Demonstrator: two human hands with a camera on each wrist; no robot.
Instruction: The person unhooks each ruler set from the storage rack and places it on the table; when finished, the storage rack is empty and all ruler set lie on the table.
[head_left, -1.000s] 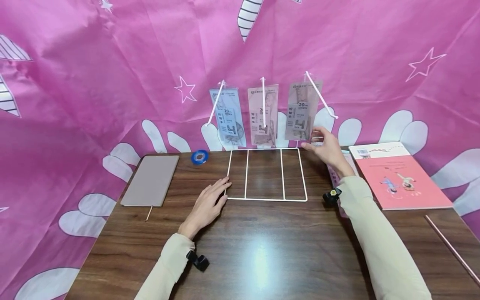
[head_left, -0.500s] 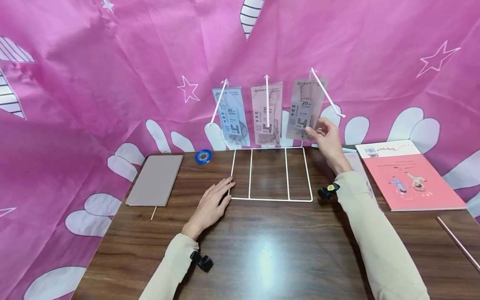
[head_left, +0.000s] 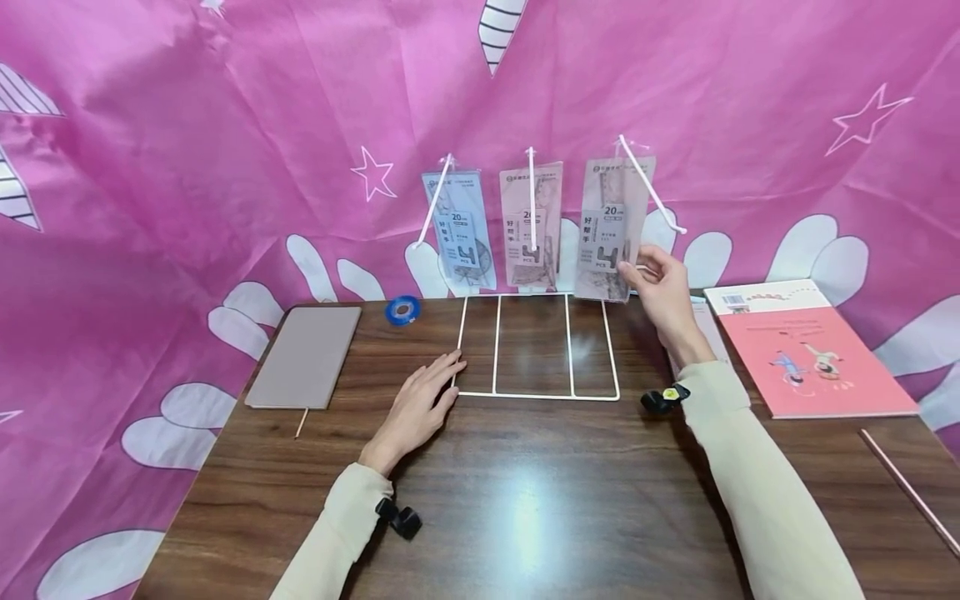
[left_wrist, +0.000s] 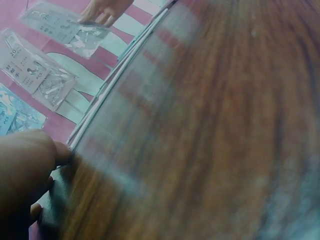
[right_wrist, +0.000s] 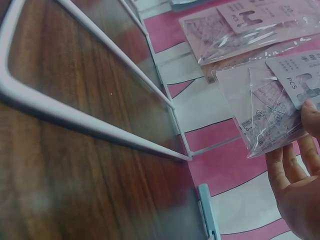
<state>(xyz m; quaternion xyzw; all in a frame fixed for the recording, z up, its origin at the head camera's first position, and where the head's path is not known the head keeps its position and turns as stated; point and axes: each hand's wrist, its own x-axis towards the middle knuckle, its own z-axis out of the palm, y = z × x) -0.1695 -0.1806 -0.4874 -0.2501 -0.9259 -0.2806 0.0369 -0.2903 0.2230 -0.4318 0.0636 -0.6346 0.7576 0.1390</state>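
My right hand (head_left: 663, 296) pinches the lower right edge of a grey ruler set (head_left: 603, 271) in a clear sleeve, thumb in front and fingers behind. In the right wrist view, set squares show through the lower end of this ruler set (right_wrist: 262, 110). It hangs from the right hook (head_left: 652, 187) of a white wire rack (head_left: 540, 397). A pink ruler set (head_left: 513, 271) hangs on the middle hook and a blue ruler set (head_left: 453, 271) on the left one. My left hand (head_left: 412, 408) lies on the table, its extended fingertips touching the left side of the rack's base.
On the left lie a grey notebook (head_left: 303, 358) and a roll of blue tape (head_left: 415, 310). A red-pink book (head_left: 817, 367) lies at right, beside another flat packet (head_left: 708, 329) partly hidden by my right arm. A thin rod (head_left: 907, 487) lies near the right edge.
My right hand has gone from beside the grey ruler set's lower corner to pinching its edge. The packet's lower end now swings out toward me. My left hand stays put.
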